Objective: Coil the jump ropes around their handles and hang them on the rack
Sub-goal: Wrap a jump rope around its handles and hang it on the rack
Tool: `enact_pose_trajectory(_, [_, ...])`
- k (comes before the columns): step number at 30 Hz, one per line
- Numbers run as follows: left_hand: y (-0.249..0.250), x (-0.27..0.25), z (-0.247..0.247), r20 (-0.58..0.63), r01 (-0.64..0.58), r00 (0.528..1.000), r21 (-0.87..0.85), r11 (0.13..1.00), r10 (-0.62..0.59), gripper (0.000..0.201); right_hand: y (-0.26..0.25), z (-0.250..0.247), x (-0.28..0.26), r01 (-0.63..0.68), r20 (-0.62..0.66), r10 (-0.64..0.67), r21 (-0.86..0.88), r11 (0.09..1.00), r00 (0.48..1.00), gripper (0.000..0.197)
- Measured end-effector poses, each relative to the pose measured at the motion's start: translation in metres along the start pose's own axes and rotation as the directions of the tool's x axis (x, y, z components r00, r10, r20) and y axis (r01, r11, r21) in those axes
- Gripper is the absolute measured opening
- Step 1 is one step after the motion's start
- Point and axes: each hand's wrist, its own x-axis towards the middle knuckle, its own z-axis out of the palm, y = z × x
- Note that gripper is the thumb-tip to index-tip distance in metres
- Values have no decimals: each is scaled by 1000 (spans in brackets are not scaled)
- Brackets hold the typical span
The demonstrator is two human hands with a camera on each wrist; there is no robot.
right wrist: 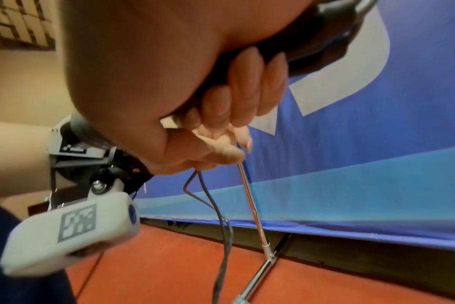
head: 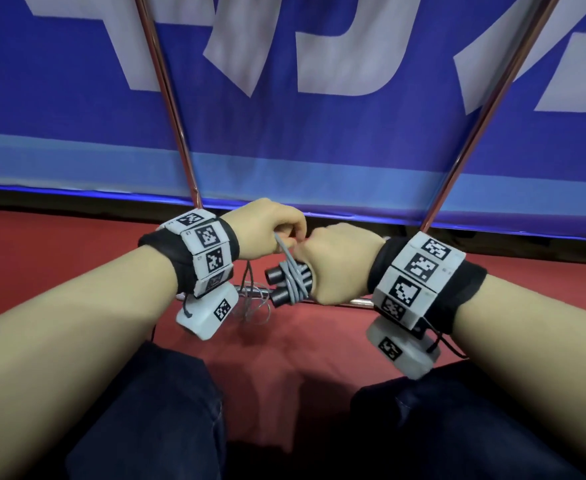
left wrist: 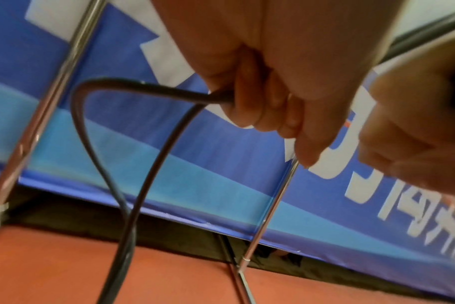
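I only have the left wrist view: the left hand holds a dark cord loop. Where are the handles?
Observer: The head view shows both black handles side by side in the right hand.
Reviewer: Any rope on them yet?
Observer: Yes, grey rope crosses them in several turns.
Reviewer: All coiled?
Observer: No, loose loops hang below the left hand, by the rack's low bar.

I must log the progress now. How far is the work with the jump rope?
Done: a few grey turns of rope already cross the two black handles. In hand: the right hand grips the handles while the left hand pinches the rope. Left: loose rope hangs below, and nothing hangs on the rack.
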Motion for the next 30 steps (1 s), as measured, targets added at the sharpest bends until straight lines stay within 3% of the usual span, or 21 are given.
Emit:
enact_pose_trajectory(5, [17,5,7,83,152,988,-338,929,-132,34,8,-4,-5,-113,-183,158,234,966,970,25])
enact_pose_trajectory(7, [23,6,7,45,122,992,-246,962,-114,43,12,-3,-4,-200,-235,297,364,910,925,28])
enact_pose_trajectory(10, [33,11,8,-83,60,993,-256,965,-83,38,24,-2,-1,-290,-277,489,534,794,827,30])
enact_pose_trajectory(11, [37,13,12,-59,99,990,-332,938,-125,33,26,-2,0,-316,-277,525,549,774,805,29])
enact_pose_trajectory(14, [39,12,17,-69,157,979,-337,928,-191,17,30,-2,2,-373,-244,597,587,719,764,19])
enact_pose_trajectory(17, [43,11,21,18,125,990,-531,838,-136,4,37,-3,3,-437,-212,681,628,644,701,23])
enact_pose_trajectory(18, [45,11,21,49,130,991,-562,817,-125,12,39,-4,3,-459,-204,699,624,633,686,26])
enact_pose_trajectory(21, [55,16,11,229,396,917,-609,687,-326,42,40,-2,5,-513,-197,709,564,647,677,36])
enact_pose_trajectory(22, [57,16,8,232,422,902,-647,635,-364,52,39,-2,8,-522,-209,713,551,651,669,34])
enact_pose_trajectory(24, [58,16,6,99,359,906,-694,624,-411,60,36,-3,14,-526,-240,724,547,651,647,26])
enact_pose_trajectory(26, [52,13,4,-17,313,898,-677,667,-439,61,34,-1,19,-501,-243,717,570,651,654,23])
enact_pose_trajectory(30, [41,10,3,-136,275,898,-572,773,-419,61,37,10,17,-380,-193,615,635,672,765,26])
